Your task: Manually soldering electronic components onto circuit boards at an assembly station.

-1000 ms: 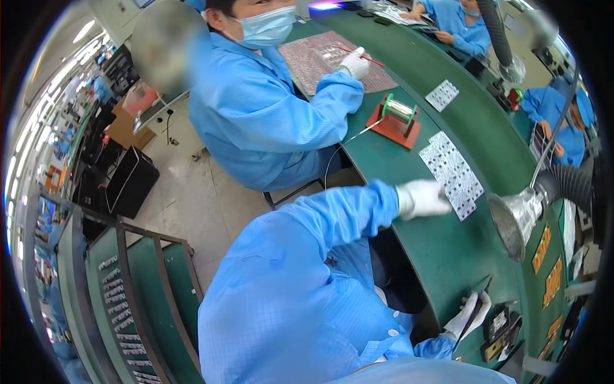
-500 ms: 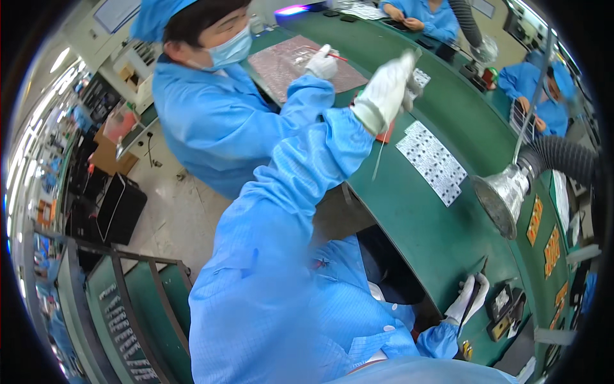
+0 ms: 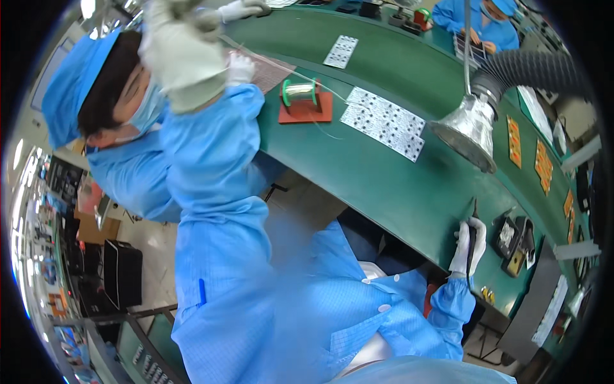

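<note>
My left hand (image 3: 185, 67), in a white glove, is raised at the upper left, in front of a co-worker's head and arm. Its fingers are smeared and partly cut off by the top edge. A thin pale wire (image 3: 281, 70) runs from beside it over a spool of solder wire (image 3: 299, 93) with green rims on a red stand (image 3: 306, 114). Whether my left hand grips this wire is unclear. At the lower right, my gloved right hand (image 3: 460, 248) is closed around a black soldering iron (image 3: 472, 243), tip pointing up and away. A panel of white circuit boards (image 3: 384, 123) lies between them.
A silvery funnel nozzle (image 3: 470, 128) on a ribbed hose overhangs the green bench (image 3: 377, 182). Beside my right hand sits a black iron holder (image 3: 517, 246). Orange boards (image 3: 543, 166) line the far right. A smaller white board (image 3: 341, 51) lies farther back. A co-worker (image 3: 121, 128) sits close at left.
My left hand has swung left and up, away from over the spool, which now shows. My view has shifted too. My right hand still holds the soldering iron.
</note>
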